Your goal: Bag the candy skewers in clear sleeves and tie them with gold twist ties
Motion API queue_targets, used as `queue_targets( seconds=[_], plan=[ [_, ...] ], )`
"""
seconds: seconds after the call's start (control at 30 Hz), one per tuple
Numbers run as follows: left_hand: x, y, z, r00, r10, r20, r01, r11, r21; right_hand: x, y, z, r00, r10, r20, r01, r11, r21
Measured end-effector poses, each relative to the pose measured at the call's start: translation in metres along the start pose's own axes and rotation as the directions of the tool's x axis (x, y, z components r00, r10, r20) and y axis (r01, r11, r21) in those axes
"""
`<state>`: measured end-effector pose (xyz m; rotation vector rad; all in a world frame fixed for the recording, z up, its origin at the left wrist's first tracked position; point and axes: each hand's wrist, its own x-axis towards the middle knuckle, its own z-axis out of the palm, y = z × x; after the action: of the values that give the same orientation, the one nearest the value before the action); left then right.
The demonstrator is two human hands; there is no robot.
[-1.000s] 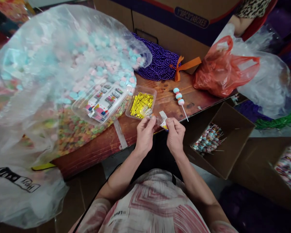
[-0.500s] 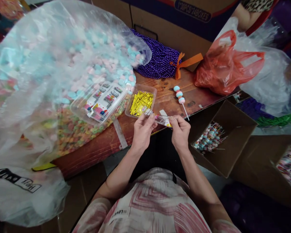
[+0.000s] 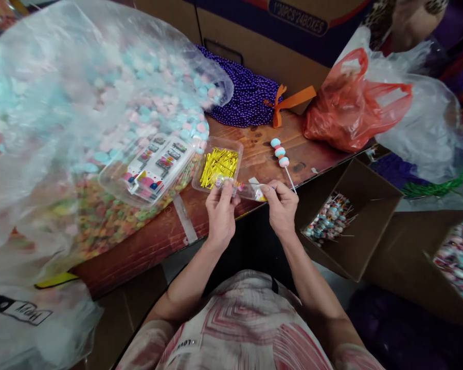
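My left hand (image 3: 220, 210) and my right hand (image 3: 281, 205) both pinch a small clear printed wrapper (image 3: 247, 189) between them, over the front edge of the brown table (image 3: 154, 236). Just beyond my left hand lies a clear tray of gold twist ties (image 3: 217, 165). A candy skewer (image 3: 281, 155) with blue and pink sweets on a white stick lies on the table beyond my right hand. A clear tray of printed wrappers (image 3: 154, 167) rests on the big bag to the left.
A huge clear bag of pastel candies (image 3: 81, 113) covers the table's left. Purple beads (image 3: 247, 97), a red plastic bag (image 3: 351, 110) and a cardboard box (image 3: 278, 36) stand at the back. An open carton of wrapped skewers (image 3: 332, 221) sits right of me; another person's arm shows at top right.
Both hands have shifted slightly forward and left with the wrapper, nearer the gold-tie tray. The view has tilted a little.
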<state>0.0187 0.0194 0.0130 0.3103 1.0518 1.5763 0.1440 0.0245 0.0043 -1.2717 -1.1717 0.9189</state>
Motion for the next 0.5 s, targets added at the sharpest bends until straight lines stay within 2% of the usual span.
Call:
queue_targets(
  seconds=[0.13, 0.33, 0.5],
  plan=[
    [0.004, 0.005, -0.002, 0.996, -0.077, 0.050, 0.074, 0.996, 0.059, 0.005, -0.003, -0.006, 0.996, -0.049, 0.072, 0.049, 0.999, 0.014],
    [0.005, 0.005, 0.002, 0.997, 0.059, -0.040, -0.059, 0.998, 0.009, 0.006, 0.000, -0.004, 0.998, -0.010, 0.058, 0.005, 0.996, 0.087],
    [0.003, 0.001, 0.004, 0.991, 0.125, -0.052, -0.124, 0.992, 0.031, 0.007, 0.004, 0.003, 1.000, 0.019, -0.001, -0.019, 0.997, 0.075]
  ],
)
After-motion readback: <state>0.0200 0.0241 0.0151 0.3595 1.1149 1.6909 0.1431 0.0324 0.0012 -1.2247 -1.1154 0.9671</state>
